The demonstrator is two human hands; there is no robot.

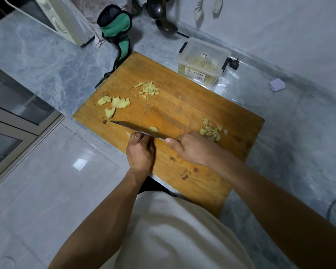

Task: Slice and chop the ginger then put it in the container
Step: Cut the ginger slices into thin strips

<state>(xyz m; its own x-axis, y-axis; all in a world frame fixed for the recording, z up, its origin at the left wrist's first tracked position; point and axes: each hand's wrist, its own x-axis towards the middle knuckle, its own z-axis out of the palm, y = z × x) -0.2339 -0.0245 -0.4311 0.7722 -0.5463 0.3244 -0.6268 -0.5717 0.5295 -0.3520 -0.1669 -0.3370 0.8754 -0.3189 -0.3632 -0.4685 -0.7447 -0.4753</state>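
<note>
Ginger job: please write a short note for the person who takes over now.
Right hand grips the knife by its handle. Left hand is at the blade, over the ginger being cut; its grip is hidden.
On the cutting board: flat slices far left, fine shreds beyond them, chopped bits beside the right hand.
Container behind the board already holds some ginger.
Left: chop the slices, move everything into the container.

My grey marble bench (pixel 47 61) carries a cream microwave (pixel 52 16) at the far left. Just right of it sits a green and black pouch (pixel 115 26). Dark ladles (pixel 161 18) hang at the far wall, two pale spoons (pixel 199 10) to their right. A small lilac card (pixel 277 84) lies far right. Pale floor tiles (pixel 56 181) shine below.
</note>
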